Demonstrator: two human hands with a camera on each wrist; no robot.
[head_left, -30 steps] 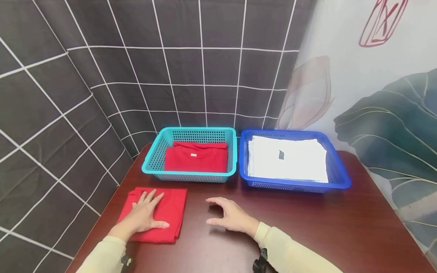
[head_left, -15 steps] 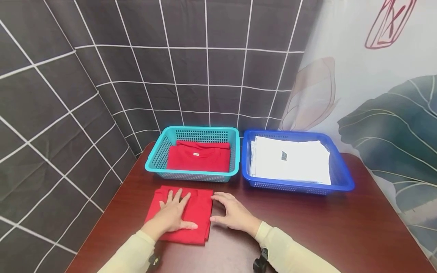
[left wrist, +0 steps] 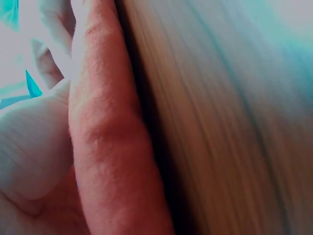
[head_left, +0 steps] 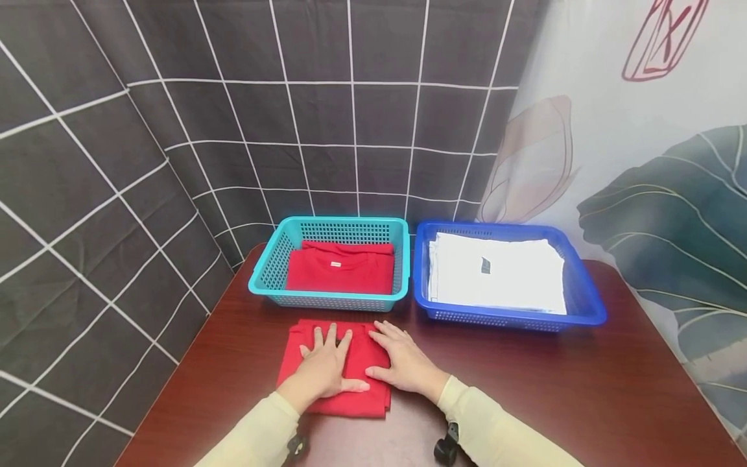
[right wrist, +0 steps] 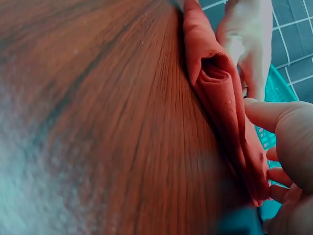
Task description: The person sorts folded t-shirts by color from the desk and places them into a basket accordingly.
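Observation:
A folded red garment (head_left: 360,357) lies flat on the table in the head view. My left hand (head_left: 322,370) rests on top of it with straight, spread fingers. At its right edge, my right hand (head_left: 407,363) touches the cloth with fingers spread and lightly bent. The right wrist view shows the fold's layered edge, with right fingertips (right wrist: 278,176) against it and the left hand (right wrist: 252,44) beyond. Close up in the left wrist view, a thick red fold (left wrist: 115,132) runs beside the left palm (left wrist: 32,147).
A teal basket (head_left: 327,297) behind the hands contains folded red garments (head_left: 344,275). Right of it, a blue basket (head_left: 508,317) contains folded white garments (head_left: 508,275). Both stand on the brown table (head_left: 525,383), before a dark grid-patterned cloth (head_left: 303,117).
The red garment has slid right across the table under my left hand, from the left side to my right hand. The right hand has barely moved and now touches the cloth.

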